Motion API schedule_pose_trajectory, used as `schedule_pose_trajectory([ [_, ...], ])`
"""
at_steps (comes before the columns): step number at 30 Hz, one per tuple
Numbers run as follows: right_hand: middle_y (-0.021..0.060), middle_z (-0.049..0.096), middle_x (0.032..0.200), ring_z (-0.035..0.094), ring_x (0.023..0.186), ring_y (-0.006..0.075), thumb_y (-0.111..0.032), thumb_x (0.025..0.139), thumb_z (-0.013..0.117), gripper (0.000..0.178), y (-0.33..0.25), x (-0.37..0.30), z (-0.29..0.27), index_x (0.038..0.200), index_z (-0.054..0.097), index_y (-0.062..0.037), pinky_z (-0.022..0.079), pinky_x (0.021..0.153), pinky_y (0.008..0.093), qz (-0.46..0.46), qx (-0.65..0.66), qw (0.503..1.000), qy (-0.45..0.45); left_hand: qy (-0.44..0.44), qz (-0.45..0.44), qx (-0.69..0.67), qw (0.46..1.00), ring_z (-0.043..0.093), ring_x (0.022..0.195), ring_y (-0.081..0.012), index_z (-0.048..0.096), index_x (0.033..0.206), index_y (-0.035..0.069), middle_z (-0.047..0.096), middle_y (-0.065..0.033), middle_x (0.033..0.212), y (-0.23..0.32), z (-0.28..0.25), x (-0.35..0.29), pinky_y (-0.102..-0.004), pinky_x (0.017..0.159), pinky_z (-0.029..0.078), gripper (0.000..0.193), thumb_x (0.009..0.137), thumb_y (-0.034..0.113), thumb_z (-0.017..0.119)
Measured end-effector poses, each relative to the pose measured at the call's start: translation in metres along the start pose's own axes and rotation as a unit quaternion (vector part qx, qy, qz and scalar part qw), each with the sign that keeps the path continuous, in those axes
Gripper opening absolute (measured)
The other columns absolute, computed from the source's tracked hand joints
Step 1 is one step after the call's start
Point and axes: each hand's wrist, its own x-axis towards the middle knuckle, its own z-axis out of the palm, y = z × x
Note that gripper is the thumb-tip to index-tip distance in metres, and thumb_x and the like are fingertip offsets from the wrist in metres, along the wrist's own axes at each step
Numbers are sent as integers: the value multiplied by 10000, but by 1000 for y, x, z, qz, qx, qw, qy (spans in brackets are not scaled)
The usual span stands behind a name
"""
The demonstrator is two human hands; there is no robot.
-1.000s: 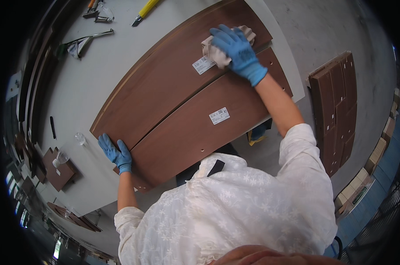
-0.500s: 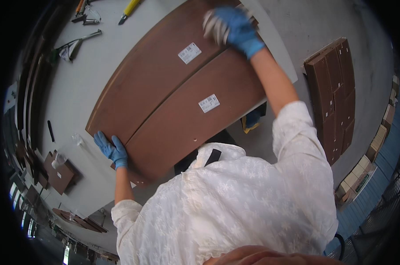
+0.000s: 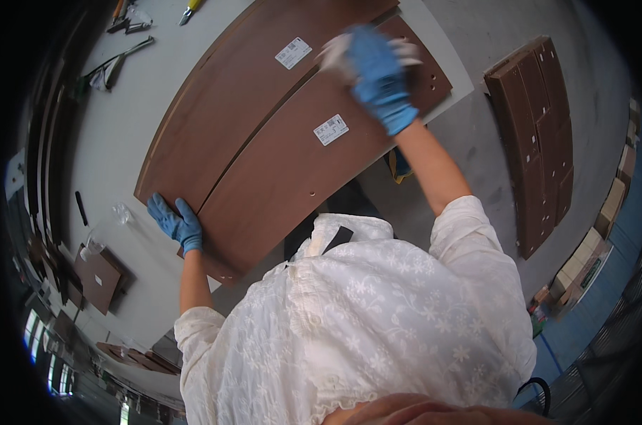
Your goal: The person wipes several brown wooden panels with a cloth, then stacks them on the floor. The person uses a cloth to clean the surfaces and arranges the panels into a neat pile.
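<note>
Two long brown panels lie side by side, a far panel (image 3: 214, 106) with a curved outer edge and a near panel (image 3: 278, 173), a narrow gap between them. Each bears a white label. My left hand (image 3: 177, 223), in a blue glove, rests with fingers apart on the panels' left end, by the gap. Toward the right end, my blue-gloved right hand (image 3: 379, 74) is closed on a white cloth (image 3: 336, 58), pressed over the near panel and the gap. Motion blurs this hand and the cloth. Small holes show at the near panel's right end.
The panels lie on a pale table (image 3: 140, 106). On it are a yellow-handled cutter (image 3: 189, 11), several hand tools, a black stick (image 3: 81, 208) and crumpled clear plastic (image 3: 122, 213). A stack of brown panels (image 3: 532, 142) stands to the right.
My right hand and the cloth have moved nearer to me across the panels, off the far right corner. My left hand stays at the left end. The view has shifted slightly.
</note>
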Motion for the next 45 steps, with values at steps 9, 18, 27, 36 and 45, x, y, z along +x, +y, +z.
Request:
schedule_pose_trajectory([
  [9, 175, 676, 1315, 631, 1207, 368, -266, 946, 617, 323, 149, 12, -60, 1223, 672, -110, 483, 1016, 488, 337, 51, 940, -24, 10, 3, 4, 1000, 304, 1513, -462, 435, 1551, 33, 370, -267, 1617, 3, 10, 10, -524, 1250, 238, 702, 1005, 453, 566],
  [18, 145, 637, 1340, 596, 1286, 345, -287, 893, 631, 464, -115, -123, -43, 1308, 628, -80, 390, 1153, 603, -226, 39, 952, -203, 11, 5, 21, 1000, 324, 1505, -457, 432, 1549, 19, 367, -265, 1620, 5, 3, 19, -517, 1247, 249, 703, 1003, 439, 571],
  [27, 221, 725, 1122, 699, 1004, 393, -43, 860, 545, 454, 217, -74, -104, 1306, 632, -39, 555, 894, 462, 324, -84, 938, 90, 29, 22, 7, 999, 342, 1492, -462, 447, 1538, 19, 398, -271, 1598, 5, 19, 14, -522, 1239, 261, 691, 1002, 436, 573],
  [36, 199, 620, 1390, 610, 1272, 356, -101, 876, 603, 481, -68, -87, -81, 1346, 612, -1, 457, 1125, 435, -100, -62, 980, -159, 34, 18, 0, 999, 344, 1489, -469, 459, 1529, 23, 410, -268, 1591, 3, 5, 19, -527, 1241, 259, 682, 995, 428, 582],
  [45, 200, 596, 1277, 587, 1182, 398, -162, 882, 588, 433, -37, -112, -56, 1291, 577, -21, 458, 1069, 494, 20, -38, 997, -60, 49, 19, 0, 999, 350, 1488, -466, 461, 1534, 39, 418, -254, 1592, 4, 21, 15, -526, 1238, 269, 685, 990, 437, 588],
])
